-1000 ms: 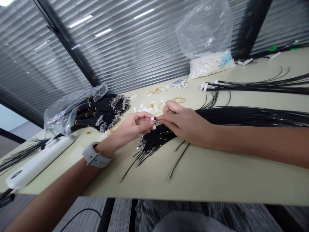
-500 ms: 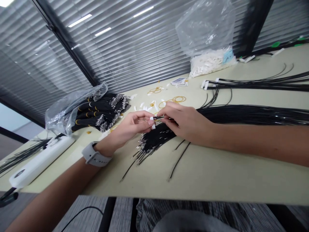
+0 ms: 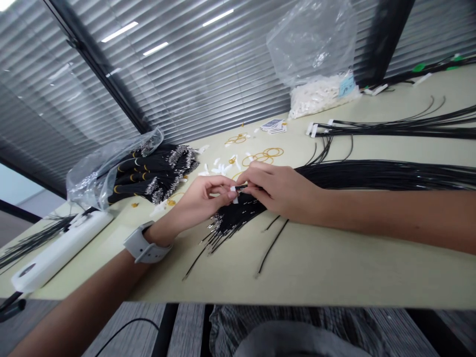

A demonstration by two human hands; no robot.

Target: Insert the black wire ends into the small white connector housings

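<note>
My left hand (image 3: 208, 198) pinches a small white plastic connector (image 3: 235, 194) between thumb and fingers. Close against it, my right hand (image 3: 273, 186) grips thin black wires (image 3: 241, 187) that run up to the connector; how deep their ends sit in it I cannot tell. Under both hands lies a thick bundle of black wires (image 3: 238, 213) with bare metal terminals fanning out toward the lower left. A few single wires (image 3: 271, 248) stick out from the bundle onto the table. A pale watch is on my left wrist.
Loose white connectors (image 3: 221, 168) and yellow rubber bands (image 3: 264, 156) lie behind the hands. A clear bag of white connectors (image 3: 320, 96) stands at the back. Wires with connectors (image 3: 390, 130) lie right; banded black bundles (image 3: 148, 171) and a white power strip (image 3: 63, 250) lie left.
My hands have drawn slightly closer together, and the white connector is turned a little and sits nearer my right fingertips. The whole view has shifted slightly.
</note>
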